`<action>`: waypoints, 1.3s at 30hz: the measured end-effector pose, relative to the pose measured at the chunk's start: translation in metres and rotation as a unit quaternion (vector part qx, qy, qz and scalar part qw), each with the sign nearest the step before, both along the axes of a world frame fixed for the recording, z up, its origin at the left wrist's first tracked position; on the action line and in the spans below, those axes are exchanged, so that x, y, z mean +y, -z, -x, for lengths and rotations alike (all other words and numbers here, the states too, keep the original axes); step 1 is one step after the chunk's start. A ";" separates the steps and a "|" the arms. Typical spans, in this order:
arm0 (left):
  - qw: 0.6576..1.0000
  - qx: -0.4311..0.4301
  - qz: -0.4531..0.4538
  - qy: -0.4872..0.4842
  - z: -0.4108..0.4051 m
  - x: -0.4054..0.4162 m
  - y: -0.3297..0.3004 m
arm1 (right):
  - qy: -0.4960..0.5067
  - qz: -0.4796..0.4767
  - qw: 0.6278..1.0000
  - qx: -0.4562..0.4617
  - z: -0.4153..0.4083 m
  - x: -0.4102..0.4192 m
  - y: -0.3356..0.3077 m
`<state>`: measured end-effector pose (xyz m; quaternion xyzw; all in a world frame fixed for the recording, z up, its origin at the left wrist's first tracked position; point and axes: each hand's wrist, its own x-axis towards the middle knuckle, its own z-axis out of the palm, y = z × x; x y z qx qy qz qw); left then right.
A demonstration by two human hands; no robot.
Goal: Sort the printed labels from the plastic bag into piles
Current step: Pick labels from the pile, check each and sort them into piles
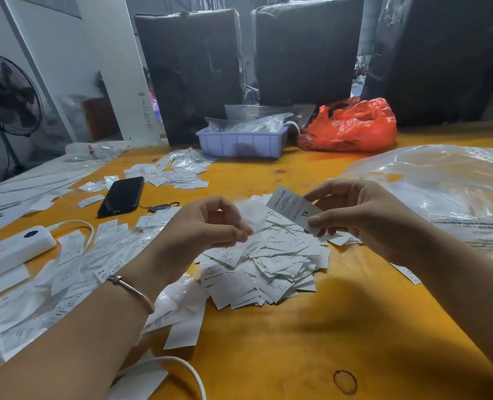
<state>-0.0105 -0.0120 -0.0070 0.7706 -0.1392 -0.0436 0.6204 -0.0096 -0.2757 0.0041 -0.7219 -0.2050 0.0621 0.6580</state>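
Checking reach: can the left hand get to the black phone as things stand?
Probably yes. The phone lies uncovered on the table, up-left of the left hand, with only loose labels between; the hand pinches something thin.

Above a heap of white labels (268,264) on the yellow tabletop (311,342), the right hand (363,215) pinches an XL label (294,207) while the left hand (207,226) pinches another label (252,219) beside it.

White labels (268,264) with black print heap under the fingers (236,233) on a yellow-orange table (311,342), with a black phone (122,196), a lilac tray (242,142) and a red-orange bag (352,128) beyond them.
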 end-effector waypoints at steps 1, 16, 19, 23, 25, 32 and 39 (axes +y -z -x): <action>1.000 0.010 0.006 -0.003 0.000 0.000 -0.001 | -0.001 0.008 1.000 -0.002 0.000 0.001 0.000; 0.993 0.074 0.082 0.032 0.002 -0.001 -0.005 | 0.068 0.035 0.996 -0.054 0.003 0.006 0.002; 0.998 0.046 0.039 0.021 0.003 -0.002 -0.007 | 0.108 0.088 0.985 -0.106 0.007 0.012 0.004; 0.995 0.050 0.077 0.047 0.005 -0.003 -0.007 | 0.074 0.142 0.980 -0.119 0.015 0.026 0.004; 0.993 0.036 0.092 0.057 0.006 -0.005 -0.007 | 0.011 0.155 0.983 -0.100 0.020 0.034 0.005; 0.996 -0.011 0.073 0.052 0.013 -0.009 -0.010 | 0.022 0.099 0.986 -0.129 0.025 0.053 0.016; 0.994 -0.040 -0.058 0.081 0.013 -0.011 -0.008 | 0.082 0.102 0.979 -0.153 0.021 0.046 0.013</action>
